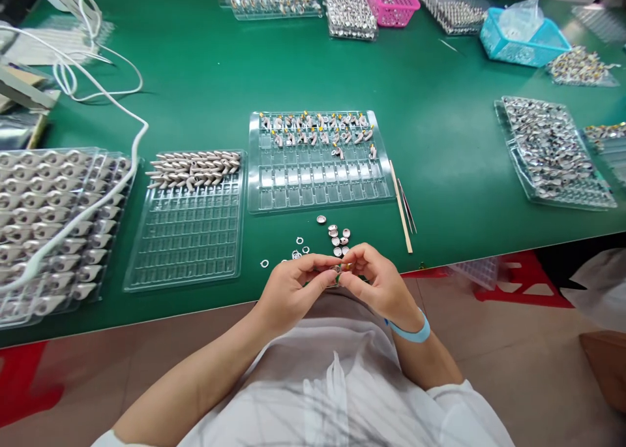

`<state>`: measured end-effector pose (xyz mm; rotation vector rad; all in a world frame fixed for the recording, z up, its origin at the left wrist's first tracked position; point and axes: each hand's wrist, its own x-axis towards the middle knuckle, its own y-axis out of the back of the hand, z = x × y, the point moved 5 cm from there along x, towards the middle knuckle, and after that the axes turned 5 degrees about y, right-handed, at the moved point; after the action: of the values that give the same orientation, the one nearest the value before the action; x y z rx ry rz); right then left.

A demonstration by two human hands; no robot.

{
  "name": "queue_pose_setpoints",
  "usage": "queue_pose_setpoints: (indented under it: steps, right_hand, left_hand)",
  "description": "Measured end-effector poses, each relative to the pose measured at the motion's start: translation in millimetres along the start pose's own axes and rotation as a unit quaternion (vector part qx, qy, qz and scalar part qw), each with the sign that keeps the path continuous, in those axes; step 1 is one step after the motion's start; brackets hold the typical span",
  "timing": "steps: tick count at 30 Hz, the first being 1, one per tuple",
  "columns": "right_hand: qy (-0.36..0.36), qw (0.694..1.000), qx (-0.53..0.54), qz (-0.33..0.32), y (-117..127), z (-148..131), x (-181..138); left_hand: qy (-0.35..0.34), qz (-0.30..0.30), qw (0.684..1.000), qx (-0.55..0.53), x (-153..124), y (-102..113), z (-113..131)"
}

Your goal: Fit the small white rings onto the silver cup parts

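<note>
My left hand [296, 287] and my right hand [379, 284] meet at the table's front edge. Both are closed, thumbs and forefingers pinching a small metal part [337, 269] between them. A yellow speck shows at the right fingertips; the fingers cover most of the part. Just beyond them lie several round silver caps [335, 241], and thin white rings [300, 240] are scattered to the left. Farther back, a clear tray [276, 196] holds rows of small silver-grey pieces with yellow tips [313, 136]; its nearer slots hold none.
Left of that stands another clear tray [183, 238] with curved grey metal pieces [195, 169], then stacked trays of larger grey pieces [44, 218] under a white cable [139, 134]. A wooden stick [401, 205] and tweezers [407, 205] lie right. Pink [394, 3] and blue baskets [518, 47] stand at the back.
</note>
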<state>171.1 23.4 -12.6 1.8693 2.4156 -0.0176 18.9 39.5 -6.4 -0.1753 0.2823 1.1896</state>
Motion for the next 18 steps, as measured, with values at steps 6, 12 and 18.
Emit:
queue_pose_setpoints:
  steps: [6, 12, 18]
  right_hand:
    - [0.013, 0.998, -0.006, 0.057, 3, 8, -11]
    - [0.042, 0.993, -0.081, 0.075, 4, 4, -12]
    - [0.068, 0.987, -0.118, 0.091, 4, 2, -10]
  left_hand:
    - [0.094, -0.028, 0.990, -0.097, 7, -3, -2]
    - [0.146, -0.031, 0.982, -0.114, 11, -5, -8]
    - [0.160, -0.026, 0.977, -0.135, 11, -5, -10]
